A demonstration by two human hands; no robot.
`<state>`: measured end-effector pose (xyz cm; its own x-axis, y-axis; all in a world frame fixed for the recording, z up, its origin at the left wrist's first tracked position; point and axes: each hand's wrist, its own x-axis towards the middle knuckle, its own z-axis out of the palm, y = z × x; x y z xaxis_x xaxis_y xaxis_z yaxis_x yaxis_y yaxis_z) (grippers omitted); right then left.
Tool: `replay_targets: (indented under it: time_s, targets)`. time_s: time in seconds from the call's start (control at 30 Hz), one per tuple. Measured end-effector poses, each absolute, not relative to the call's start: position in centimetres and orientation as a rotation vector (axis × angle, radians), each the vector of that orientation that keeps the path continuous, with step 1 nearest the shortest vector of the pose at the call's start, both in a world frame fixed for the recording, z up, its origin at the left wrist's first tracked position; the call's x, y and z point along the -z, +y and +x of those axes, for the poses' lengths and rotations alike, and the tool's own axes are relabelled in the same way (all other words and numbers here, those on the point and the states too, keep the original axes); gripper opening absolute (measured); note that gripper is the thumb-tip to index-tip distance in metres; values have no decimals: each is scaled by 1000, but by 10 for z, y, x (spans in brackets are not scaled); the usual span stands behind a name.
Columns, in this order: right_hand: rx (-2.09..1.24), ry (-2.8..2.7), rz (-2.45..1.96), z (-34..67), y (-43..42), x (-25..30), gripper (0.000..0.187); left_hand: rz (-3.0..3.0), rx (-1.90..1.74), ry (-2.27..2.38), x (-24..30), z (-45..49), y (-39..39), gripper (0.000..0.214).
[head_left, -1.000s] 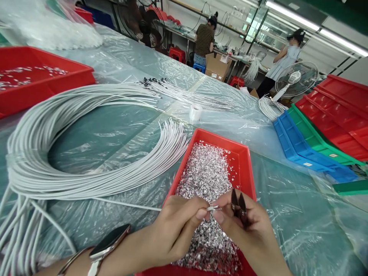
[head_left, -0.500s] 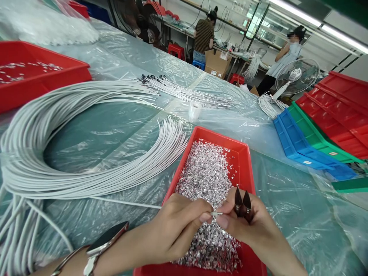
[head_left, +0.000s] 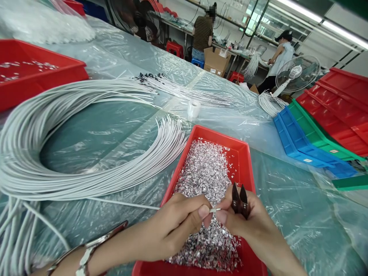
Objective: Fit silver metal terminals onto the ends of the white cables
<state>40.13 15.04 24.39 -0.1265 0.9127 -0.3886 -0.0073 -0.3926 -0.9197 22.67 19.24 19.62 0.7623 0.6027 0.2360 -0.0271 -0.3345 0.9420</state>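
Observation:
My left hand [head_left: 178, 224] is closed over a white cable [head_left: 126, 204], pinching it near its end between thumb and forefinger. That cable runs leftward to a big coil of white cables [head_left: 94, 186]. Facing it, my right hand [head_left: 255, 226] has thumb and forefinger at the cable's short tip. Dark thread snips [head_left: 240, 201] are tucked in my right hand, blades pointing up and spread apart. Both hands are above a red tray [head_left: 250, 168] that holds a heap of shiny silver foil scraps [head_left: 205, 165]. My fingers partly hide the cable tip.
Behind the tray stands a white roll [head_left: 194, 110], near thin cables with dark ends [head_left: 186, 92]. Another red tray [head_left: 66, 74] is at left. Stacked red, green and blue crates [head_left: 322, 142] lean at right. Beyond the table are two people, a fan [head_left: 297, 74] and a cardboard box [head_left: 217, 61].
My left thumb has shifted on the cable, and more of its tip shows between my hands. The snips have moved slightly left and up with my right hand. My left wrist has turned.

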Motion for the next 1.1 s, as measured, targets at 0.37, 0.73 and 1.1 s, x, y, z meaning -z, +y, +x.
replay_targets:
  time_s: [0.37,0.73,1.1]
  targets:
    - [-1231,-1331,-1449,396,146,-238,9,1548,-644,493,-199,230,193,30]
    - [-1207,-1282,-1502,394,146,-239,8,1449,-612,457,-193,229,190,11]
    - [-1174,-1257,-1523,386,145,-242,8,1405,-750,467,-183,232,184,17]
